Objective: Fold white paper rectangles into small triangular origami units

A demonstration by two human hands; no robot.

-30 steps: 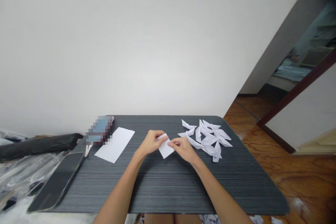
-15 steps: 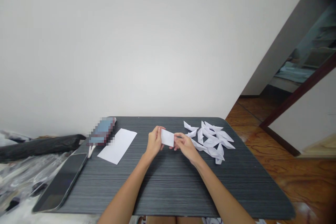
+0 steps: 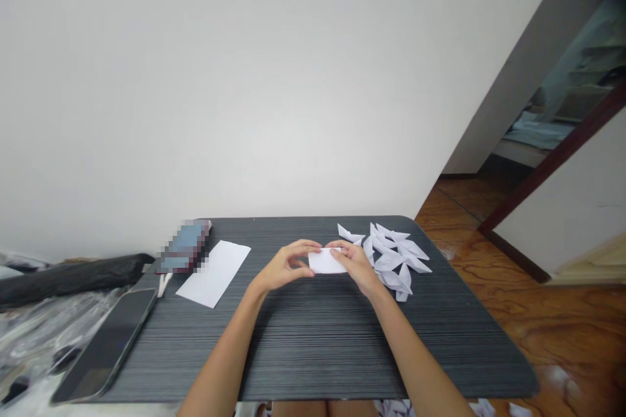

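A small folded piece of white paper (image 3: 327, 262) is held between both hands just above the dark striped table (image 3: 303, 332). My left hand (image 3: 283, 265) pinches its left edge with thumb and fingers. My right hand (image 3: 356, 265) grips its right side, fingers curled over the top edge. A heap of several folded white paper shapes (image 3: 391, 257) lies directly right of my right hand.
A flat white sheet (image 3: 214, 272) lies to the left on the table, beside a blurred blue box (image 3: 184, 246). A dark phone or tablet (image 3: 106, 345) rests at the table's left edge, a black bag (image 3: 68, 277) beyond it. Wooden floor (image 3: 538, 313) lies to the right.
The paper was on the table under my fingers, then lifted upright between both hands; now it is turned flatter and held horizontally with both hands closer around it.
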